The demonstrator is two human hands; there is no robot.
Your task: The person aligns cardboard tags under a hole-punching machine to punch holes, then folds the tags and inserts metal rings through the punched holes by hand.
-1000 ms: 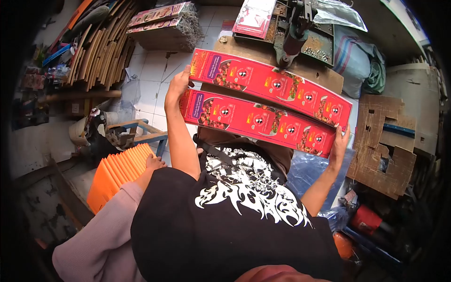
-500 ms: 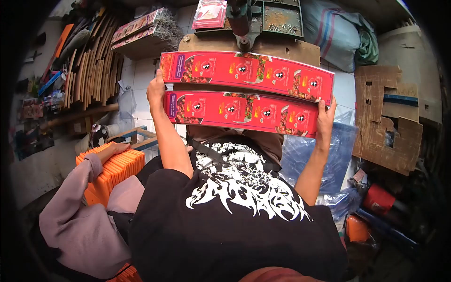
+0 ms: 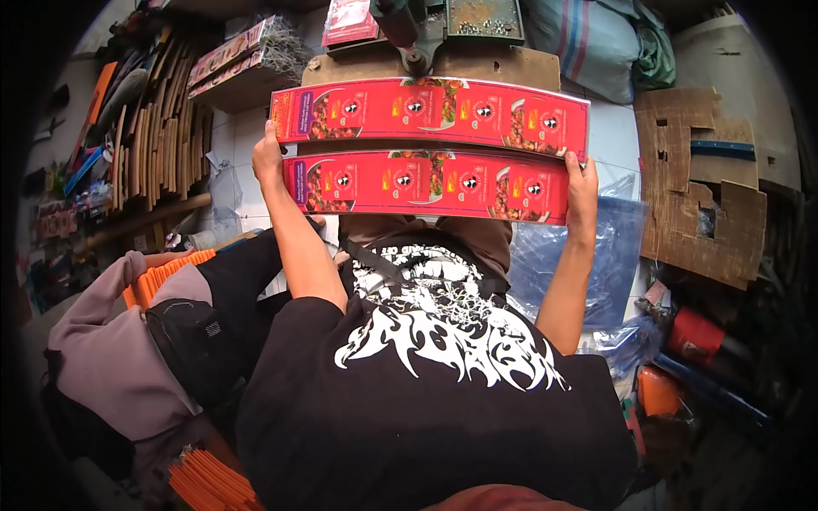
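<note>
Two long red printed cardboard strips with food pictures lie one in front of the other, the upper strip [image 3: 375, 111] farther away and the lower strip [image 3: 366, 183] closer to me, a dark gap between them. My left hand [image 3: 267, 159] is closed on their left ends, its thumb near the upper strip's edge. At the right ends, my right hand [image 3: 583, 189] grips with fingers partly hidden behind the cardboard. Just beyond the upper strip stands a dark press-like machine [image 3: 400, 30], its rounded tip close to the strip's far edge. Whether they touch cannot be made out.
A brown board [image 3: 520, 66] lies under the machine. Beyond it sits a tray of small metal pieces [image 3: 486, 30]. Cut cardboard [image 3: 673, 204] and plastic sheeting [image 3: 613, 264] lie right. At left, a co-worker's sleeve [image 3: 94, 307] reaches toward an orange stack [image 3: 170, 277].
The strips and both hands appear slightly higher and farther left in view. The co-worker and their orange stack have shifted left and down. A lower orange bundle shows more.
</note>
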